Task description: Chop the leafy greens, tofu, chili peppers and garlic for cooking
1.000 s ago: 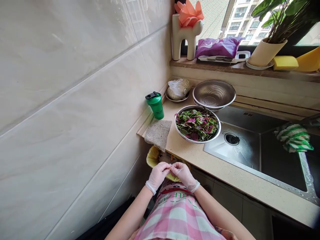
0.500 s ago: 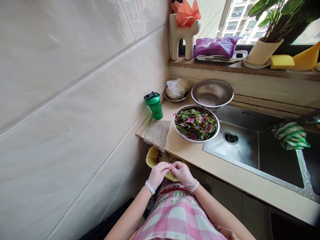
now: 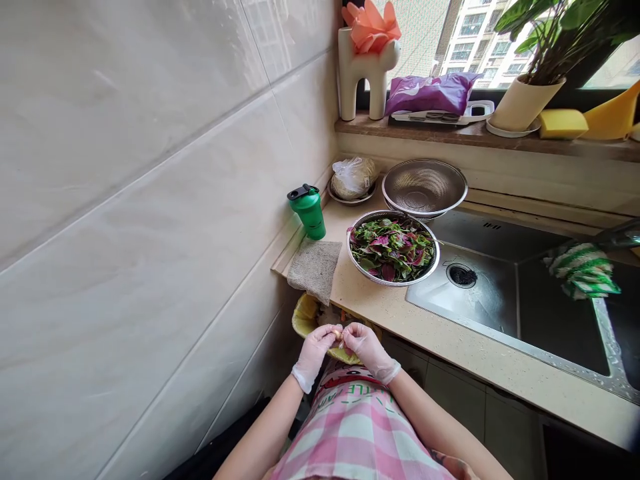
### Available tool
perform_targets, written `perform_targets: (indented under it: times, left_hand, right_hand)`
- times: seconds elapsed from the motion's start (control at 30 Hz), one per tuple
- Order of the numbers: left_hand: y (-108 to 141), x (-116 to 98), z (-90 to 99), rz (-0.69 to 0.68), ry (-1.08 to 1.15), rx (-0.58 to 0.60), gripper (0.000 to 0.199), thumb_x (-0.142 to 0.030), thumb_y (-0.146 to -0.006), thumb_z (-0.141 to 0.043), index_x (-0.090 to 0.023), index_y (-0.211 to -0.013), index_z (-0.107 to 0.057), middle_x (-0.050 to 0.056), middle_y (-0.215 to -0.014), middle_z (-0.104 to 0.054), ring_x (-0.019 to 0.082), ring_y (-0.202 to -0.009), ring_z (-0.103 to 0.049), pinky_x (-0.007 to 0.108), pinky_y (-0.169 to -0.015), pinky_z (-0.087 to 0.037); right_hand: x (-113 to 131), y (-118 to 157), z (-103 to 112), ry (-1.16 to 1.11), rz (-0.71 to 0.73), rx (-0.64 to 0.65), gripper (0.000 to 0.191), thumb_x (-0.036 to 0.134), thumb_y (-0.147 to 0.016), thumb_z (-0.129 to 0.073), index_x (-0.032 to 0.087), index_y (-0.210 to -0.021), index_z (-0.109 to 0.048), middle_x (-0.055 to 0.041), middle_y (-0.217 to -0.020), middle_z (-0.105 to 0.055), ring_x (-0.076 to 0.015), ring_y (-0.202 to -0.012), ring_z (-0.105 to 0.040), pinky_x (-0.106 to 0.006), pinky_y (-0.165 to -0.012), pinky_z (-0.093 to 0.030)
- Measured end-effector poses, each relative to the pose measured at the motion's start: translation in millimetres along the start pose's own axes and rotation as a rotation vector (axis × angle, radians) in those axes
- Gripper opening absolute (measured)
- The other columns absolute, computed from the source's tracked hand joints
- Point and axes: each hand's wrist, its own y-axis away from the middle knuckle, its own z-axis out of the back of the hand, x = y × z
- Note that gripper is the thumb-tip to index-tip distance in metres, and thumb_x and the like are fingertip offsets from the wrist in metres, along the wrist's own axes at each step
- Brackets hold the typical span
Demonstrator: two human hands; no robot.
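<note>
Both hands wear clear gloves and meet above a yellow-lined bin below the counter edge. Pinched in the fingertips of my left hand is a small, pale tan piece that looks like a garlic clove. The fingers of my right hand are closed at the clove's other side, where a thin whitish bit of skin hangs. Fingers partly cover the clove. Some scraps show inside the bin behind my hands.
On the counter stand a colander of red and green leafy vegetables, a second colander, a green shaker bottle, a grey cloth and a bagged item in a dish. The steel sink lies to the right, with a striped cloth.
My fingertips have shifted slightly, and more of the clove shows between them now. A whitish bit hangs below it. Everything else stays in place.
</note>
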Motion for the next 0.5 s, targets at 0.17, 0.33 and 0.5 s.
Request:
perform_targets:
  times: [0.17,0.33,0.5]
  left_hand:
    - [0,-2,4.7,0.104,0.364,-0.035,0.028,-0.034,-0.069,-0.071,-0.017,-0.091,-0.065,0.004,-0.091,-0.066,0.014,-0.081,-0.062,0.026,-0.075,-0.05]
    - [-3,-5,19.3,0.091,0.219,-0.258,0.036,-0.037,-0.067,-0.071,-0.018,-0.097,-0.065,0.009,-0.113,-0.062,0.019,-0.097,-0.062,0.032,-0.085,-0.049]
    - [-9,-8,20.5,-0.017,-0.212,-0.388,0.043,-0.047,-0.068,-0.064,-0.019,-0.101,-0.063,0.008,-0.117,-0.061,0.025,-0.106,-0.058,0.045,-0.098,-0.042]
  right_hand:
    - [-8,-4,3,0.239,0.024,-0.047,0.023,0.036,-0.083,-0.035,0.02,-0.07,-0.045,-0.0001,-0.058,-0.058,-0.0105,-0.05,-0.052,-0.022,-0.05,-0.044]
    - [-9,-19,1,0.676,0.043,-0.114,0.019,0.016,-0.077,-0.045,0.014,-0.09,-0.059,-0.0142,-0.088,-0.067,-0.022,-0.08,-0.063,-0.035,-0.071,-0.048]
    - [5,-33,-4,1.007,0.032,0.002,0.024,0.003,-0.07,-0.051,0.01,-0.086,-0.067,-0.0182,-0.087,-0.07,-0.0289,-0.084,-0.066,-0.041,-0.071,-0.049]
